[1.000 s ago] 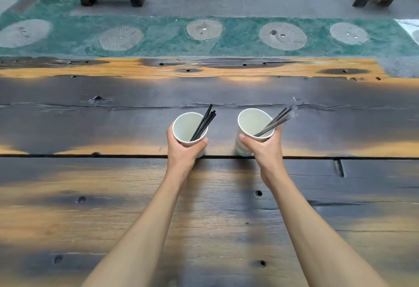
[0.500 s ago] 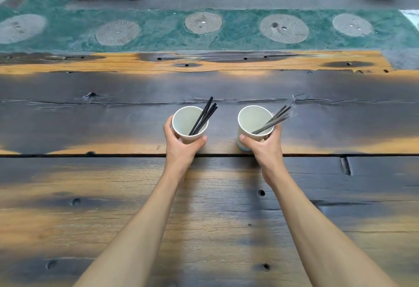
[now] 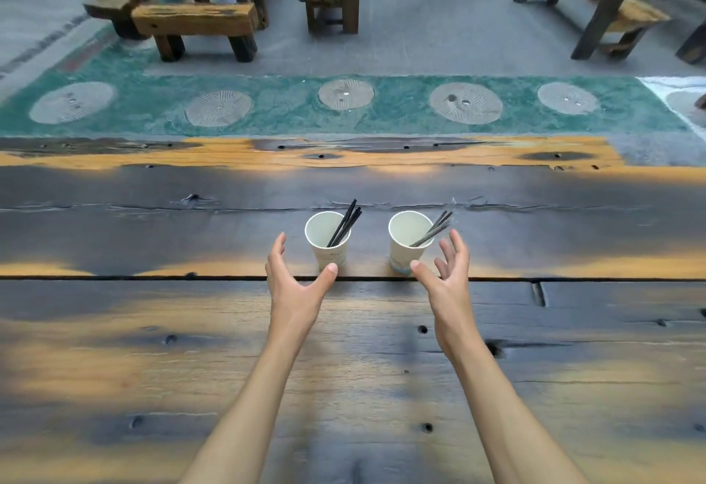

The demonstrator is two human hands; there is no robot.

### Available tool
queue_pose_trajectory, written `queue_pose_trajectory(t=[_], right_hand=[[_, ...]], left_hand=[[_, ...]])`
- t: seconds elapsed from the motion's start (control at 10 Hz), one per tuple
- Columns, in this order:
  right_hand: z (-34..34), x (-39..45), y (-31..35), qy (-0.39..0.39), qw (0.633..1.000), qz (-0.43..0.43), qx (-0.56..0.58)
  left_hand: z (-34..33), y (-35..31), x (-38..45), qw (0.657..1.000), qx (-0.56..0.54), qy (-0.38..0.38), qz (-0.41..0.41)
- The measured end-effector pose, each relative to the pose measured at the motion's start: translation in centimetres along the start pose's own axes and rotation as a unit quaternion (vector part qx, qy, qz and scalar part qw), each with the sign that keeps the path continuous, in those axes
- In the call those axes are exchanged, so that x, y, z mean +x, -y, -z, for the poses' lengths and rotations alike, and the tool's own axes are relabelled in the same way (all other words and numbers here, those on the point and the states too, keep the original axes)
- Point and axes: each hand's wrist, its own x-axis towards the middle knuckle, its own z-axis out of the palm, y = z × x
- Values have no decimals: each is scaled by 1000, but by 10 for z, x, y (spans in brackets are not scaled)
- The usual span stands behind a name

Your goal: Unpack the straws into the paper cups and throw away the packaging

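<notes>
Two white paper cups stand side by side on the dark wooden table (image 3: 153, 350). The left cup (image 3: 329, 243) holds bare black straws (image 3: 345, 221) leaning right. In the right cup (image 3: 407, 244) lean straws in clear plastic wrapping (image 3: 435, 229). My left hand (image 3: 292, 281) hovers just near and left of the left cup, fingers spread, thumb tip near the cup's base, holding nothing. My right hand (image 3: 447, 277) is spread beside the right cup, apart from it.
The table's far edge (image 3: 344, 157) runs across the view. Beyond it lie a green floor strip with round stone discs (image 3: 465, 103) and several wooden benches (image 3: 195, 21) on grey floor.
Both hands have let go of the cups and drawn back toward me with fingers spread. The cups stay standing on the table. The camera has tilted up.
</notes>
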Motion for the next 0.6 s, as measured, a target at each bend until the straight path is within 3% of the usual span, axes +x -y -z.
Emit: queue_pose_trajectory(t=[0.1,0.3,0.4,0.6], right_hand=[[3,-37,42,1,999,48,-8],[18,-112,116,6,969,177,-175],[26,-149,144,-29,920,268,-285],[41,-211,185,-67,834,398,-377]], left_hand=[[18,-45,-34,996,38,-12,-81],[65,-119,-109,952,151,-22,-266],[88,-149,-143,918,217,-36,-330],[116,-189,-204,873,269,-78,-399]])
